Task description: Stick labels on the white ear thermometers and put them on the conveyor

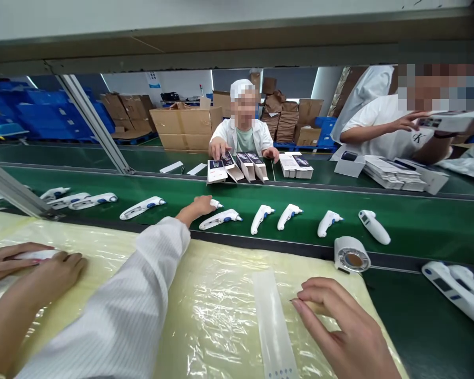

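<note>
My left hand [199, 207] reaches out over the green conveyor belt and is closed around a white, gun-shaped handheld thermometer [217, 203]; only its blue-tipped end shows past the fingers. Just in front of that hand lies another white thermometer [221, 219] with an open-looking handle. My right hand [335, 321] is over the yellow, plastic-wrapped work surface [217, 300], thumb and forefinger pinched together. A tiny dark tip pokes out between them, too small to name. Beside the right hand lies a pale translucent strip [274, 326] with small dots at its near end.
More thermometers [263, 218] lie spaced along the conveyor belt [181, 192]. A tape roll [351, 254] stands at the surface's right corner. At left, another person's hands [39, 268] hold a white item. Across the belt, a co-worker [243, 134] handles boxes [253, 166]. An upright metal post [95, 123] rises left.
</note>
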The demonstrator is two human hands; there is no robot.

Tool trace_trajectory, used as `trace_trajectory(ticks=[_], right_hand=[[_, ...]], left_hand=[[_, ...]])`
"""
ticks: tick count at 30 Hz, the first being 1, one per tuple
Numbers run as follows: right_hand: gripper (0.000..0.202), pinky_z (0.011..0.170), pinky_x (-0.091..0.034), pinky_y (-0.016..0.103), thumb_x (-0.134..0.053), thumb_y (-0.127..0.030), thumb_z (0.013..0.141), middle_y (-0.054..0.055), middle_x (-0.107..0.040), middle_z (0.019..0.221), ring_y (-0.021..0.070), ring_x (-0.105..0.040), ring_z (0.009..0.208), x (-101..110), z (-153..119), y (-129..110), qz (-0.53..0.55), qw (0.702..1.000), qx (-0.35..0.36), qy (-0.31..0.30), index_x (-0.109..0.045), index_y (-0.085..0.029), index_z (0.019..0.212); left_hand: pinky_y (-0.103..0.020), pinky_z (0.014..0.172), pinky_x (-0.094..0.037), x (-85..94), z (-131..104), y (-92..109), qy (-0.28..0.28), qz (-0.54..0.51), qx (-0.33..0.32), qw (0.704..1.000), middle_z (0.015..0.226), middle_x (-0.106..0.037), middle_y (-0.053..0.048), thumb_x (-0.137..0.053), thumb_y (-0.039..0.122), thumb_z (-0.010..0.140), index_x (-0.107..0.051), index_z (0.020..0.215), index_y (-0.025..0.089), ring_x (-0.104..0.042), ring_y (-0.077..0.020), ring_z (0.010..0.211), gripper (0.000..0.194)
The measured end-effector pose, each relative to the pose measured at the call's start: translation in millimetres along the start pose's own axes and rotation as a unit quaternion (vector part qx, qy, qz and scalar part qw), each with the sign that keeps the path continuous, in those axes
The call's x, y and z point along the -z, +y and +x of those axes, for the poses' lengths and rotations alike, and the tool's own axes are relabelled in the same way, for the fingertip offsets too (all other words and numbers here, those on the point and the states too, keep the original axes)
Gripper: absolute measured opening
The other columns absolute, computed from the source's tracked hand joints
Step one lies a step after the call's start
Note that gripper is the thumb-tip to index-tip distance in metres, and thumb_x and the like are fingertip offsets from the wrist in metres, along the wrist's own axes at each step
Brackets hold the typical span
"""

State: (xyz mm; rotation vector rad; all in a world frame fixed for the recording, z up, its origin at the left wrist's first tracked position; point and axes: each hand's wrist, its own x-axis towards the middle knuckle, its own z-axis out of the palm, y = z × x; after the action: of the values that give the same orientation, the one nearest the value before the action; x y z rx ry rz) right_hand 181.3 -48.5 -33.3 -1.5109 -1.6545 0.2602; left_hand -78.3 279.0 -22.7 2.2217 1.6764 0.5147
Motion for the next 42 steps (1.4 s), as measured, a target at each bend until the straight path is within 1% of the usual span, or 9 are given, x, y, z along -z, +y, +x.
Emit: trace_trajectory(ticks=[7,11,14,17,20,23,26,34,42], right_hand=[[0.026,0.036,-0.049,0.016,-0.057,-0.047,0.094,0.008,-0.070,0.093,0.0197,-0.070,0.078,9.0,-4.5,2.3,0.039,0.997,-0.065,-0.009,-0.069,-0.026,0.083],[0.021,0.040,-0.054,0.015,-0.061,-0.045,0.091,0.007,-0.073,0.092,0.0197,-0.073,0.077,12.1,-4.7,10.8,0.040,0.997,-0.039,-0.045,-0.071,-0.028,0.085],[0.019,0.040,-0.054,0.013,-0.063,-0.046,0.090,0.005,-0.074,0.092,0.0188,-0.074,0.076,13.2,-5.8,21.6,0.021,0.999,-0.020,-0.028,-0.071,-0.029,0.086],[0.018,0.042,-0.055,0.014,-0.064,-0.045,0.090,0.004,-0.073,0.095,0.0178,-0.073,0.077,18.3,-8.2,25.7,0.013,0.999,-0.036,-0.029,-0.071,-0.028,0.086],[0.019,0.044,-0.055,0.016,-0.059,-0.040,0.093,0.006,-0.070,0.096,0.0183,-0.071,0.083,23.9,-11.2,19.6,0.013,0.995,-0.071,-0.067,-0.069,-0.026,0.086],[0.017,0.055,-0.058,0.023,-0.055,-0.032,0.096,0.005,-0.068,0.095,0.0181,-0.068,0.084,22.3,-15.0,10.9,-0.005,0.988,-0.088,-0.126,-0.068,-0.025,0.089],[0.015,0.066,-0.057,0.030,-0.053,-0.023,0.095,0.004,-0.066,0.091,0.0176,-0.066,0.080,15.7,-22.4,4.6,-0.041,0.979,-0.069,-0.189,-0.067,-0.023,0.090],[0.016,0.063,-0.050,0.030,-0.057,-0.011,0.091,0.002,-0.065,0.085,0.0165,-0.062,0.072,9.3,-37.7,2.0,-0.114,0.961,-0.022,-0.253,-0.067,-0.021,0.085],[0.015,0.064,-0.049,0.032,-0.059,-0.010,0.090,0.002,-0.065,0.084,0.0172,-0.060,0.070,6.3,-40.8,2.2,-0.135,0.960,-0.013,-0.244,-0.068,-0.020,0.083]], left_hand=[[-0.043,0.091,-0.055,-15.9,-4.5,1.8,-0.052,0.099,0.044,0.993,0.125,-0.061,-0.010,-0.061,0.033,0.097,-0.060,0.124,0.017,-0.063,-0.0232,0.107,0.031],[-0.046,0.093,-0.054,-12.0,-17.3,15.4,-0.024,0.118,0.034,0.992,0.127,-0.060,-0.010,-0.062,0.034,0.096,-0.060,0.124,0.017,-0.062,-0.0242,0.109,0.033],[-0.051,0.100,-0.048,-4.2,-35.1,41.2,0.028,0.113,-0.002,0.993,0.135,-0.055,-0.012,-0.061,0.030,0.096,-0.056,0.130,0.016,-0.056,-0.0279,0.120,0.037],[-0.044,0.108,-0.041,-8.7,-79.9,77.4,0.027,0.074,-0.091,0.993,0.134,-0.056,-0.013,-0.052,0.022,0.098,-0.057,0.127,0.016,-0.051,-0.0264,0.125,0.030],[-0.037,0.102,-0.043,-27.2,-150.5,106.2,-0.064,0.010,-0.197,0.978,0.116,-0.064,-0.008,-0.053,0.024,0.096,-0.065,0.113,0.020,-0.055,-0.0241,0.115,0.021],[-0.043,0.098,-0.043,-46.4,-214.3,115.2,-0.173,-0.047,-0.289,0.940,0.117,-0.063,-0.009,-0.068,0.036,0.088,-0.064,0.114,0.022,-0.054,-0.0297,0.113,0.030],[-0.049,0.103,-0.036,-60.3,-244.4,111.2,-0.211,-0.057,-0.309,0.926,0.132,-0.058,-0.013,-0.075,0.041,0.083,-0.059,0.125,0.023,-0.047,-0.0350,0.124,0.049],[-0.053,0.111,-0.022,-62.3,-247.9,104.8,-0.213,0.024,-0.342,0.915,0.149,-0.046,-0.017,-0.073,0.059,0.080,-0.045,0.141,0.019,-0.035,-0.0372,0.139,0.078],[-0.054,0.108,-0.023,-63.9,-253.1,106.3,-0.193,0.063,-0.362,0.910,0.151,-0.043,-0.014,-0.070,0.057,0.084,-0.047,0.141,0.022,-0.035,-0.0363,0.139,0.071]])
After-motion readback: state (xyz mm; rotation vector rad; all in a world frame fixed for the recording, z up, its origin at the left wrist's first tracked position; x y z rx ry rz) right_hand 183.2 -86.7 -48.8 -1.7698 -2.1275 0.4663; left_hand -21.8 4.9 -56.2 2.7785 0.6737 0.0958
